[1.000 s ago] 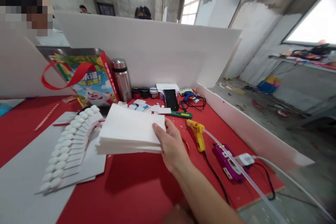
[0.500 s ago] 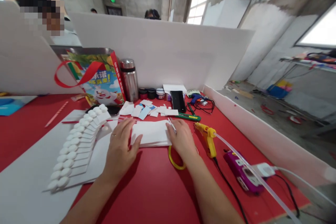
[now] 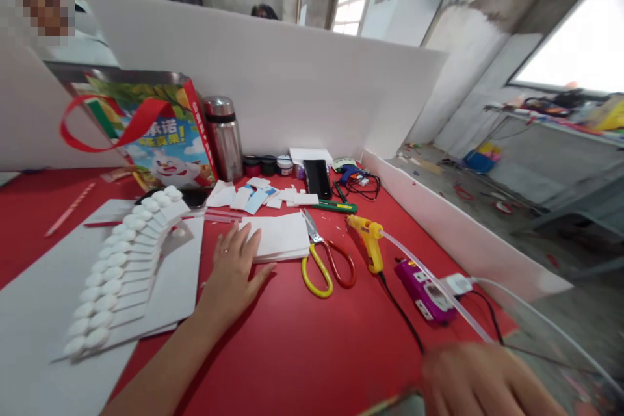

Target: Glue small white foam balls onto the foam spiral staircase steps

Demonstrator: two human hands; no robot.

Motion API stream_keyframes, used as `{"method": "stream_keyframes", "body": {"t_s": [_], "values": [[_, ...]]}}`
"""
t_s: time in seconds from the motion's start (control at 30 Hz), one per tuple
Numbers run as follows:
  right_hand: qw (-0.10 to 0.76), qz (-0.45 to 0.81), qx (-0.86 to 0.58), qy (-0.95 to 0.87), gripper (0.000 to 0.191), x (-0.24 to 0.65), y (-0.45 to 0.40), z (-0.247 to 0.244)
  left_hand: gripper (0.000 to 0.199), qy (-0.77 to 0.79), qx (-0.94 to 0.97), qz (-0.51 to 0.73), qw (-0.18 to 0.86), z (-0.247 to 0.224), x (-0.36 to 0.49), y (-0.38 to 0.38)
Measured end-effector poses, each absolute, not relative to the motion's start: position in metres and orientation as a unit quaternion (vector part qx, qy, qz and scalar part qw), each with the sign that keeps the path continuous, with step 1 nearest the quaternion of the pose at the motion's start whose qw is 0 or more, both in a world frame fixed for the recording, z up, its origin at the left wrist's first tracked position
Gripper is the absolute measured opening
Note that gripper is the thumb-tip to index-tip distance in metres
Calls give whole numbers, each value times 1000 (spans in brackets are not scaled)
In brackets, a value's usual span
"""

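Note:
My left hand (image 3: 236,279) lies with fingers spread, its fingertips touching the left edge of a stack of white sheets (image 3: 280,234). Right of the stack rest scissors (image 3: 319,253) with one yellow and one red handle. At the bottom right edge my right hand (image 3: 482,380) is blurred and partly out of frame. Its fingertips are hidden, and a greyish object is beside it, cut off by the frame. A yellow glue gun (image 3: 368,240) lies between the scissors and a purple power strip (image 3: 424,292).
A curved piece with rows of white discs (image 3: 110,286) sits on white board at the left. Behind are a gift bag (image 3: 166,136), a steel flask (image 3: 225,140), small jars, paper scraps (image 3: 256,198), a black phone (image 3: 318,179) and a green cutter (image 3: 336,206). White partitions border the table.
My right hand has left the white stack and moved to the lower right, uncovering the scissors. My left hand stays at the stack. The camera view has shifted right.

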State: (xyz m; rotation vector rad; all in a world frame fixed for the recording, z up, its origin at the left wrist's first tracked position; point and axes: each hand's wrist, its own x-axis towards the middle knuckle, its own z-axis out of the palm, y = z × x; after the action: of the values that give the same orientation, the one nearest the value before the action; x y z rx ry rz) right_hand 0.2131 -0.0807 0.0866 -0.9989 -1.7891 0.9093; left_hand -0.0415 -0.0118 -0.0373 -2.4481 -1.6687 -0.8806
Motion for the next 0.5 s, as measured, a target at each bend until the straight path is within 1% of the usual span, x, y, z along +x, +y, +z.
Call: {"method": "stream_keyframes", "body": {"t_s": [0.1, 0.27, 0.37, 0.43, 0.5], "values": [[466, 345, -427, -694, 26, 179, -57, 84, 61, -557, -772, -306, -5, -41, -44, -10], [491, 303, -439, -689, 21, 140, -31, 81, 70, -583, -735, -339, -67, -44, -43, -7], [451, 225, -451, -736, 22, 137, -10, 74, 67, -581, -729, -354, -78, -47, -44, -4], [415, 152, -482, -757, 29, 143, 7, 65, 65, -579, -729, -357, -71, -48, -45, -3], [419, 101, -528, -731, 35, 154, 22, 51, 62, -575, -733, -360, -61, -47, -45, -3]]}}
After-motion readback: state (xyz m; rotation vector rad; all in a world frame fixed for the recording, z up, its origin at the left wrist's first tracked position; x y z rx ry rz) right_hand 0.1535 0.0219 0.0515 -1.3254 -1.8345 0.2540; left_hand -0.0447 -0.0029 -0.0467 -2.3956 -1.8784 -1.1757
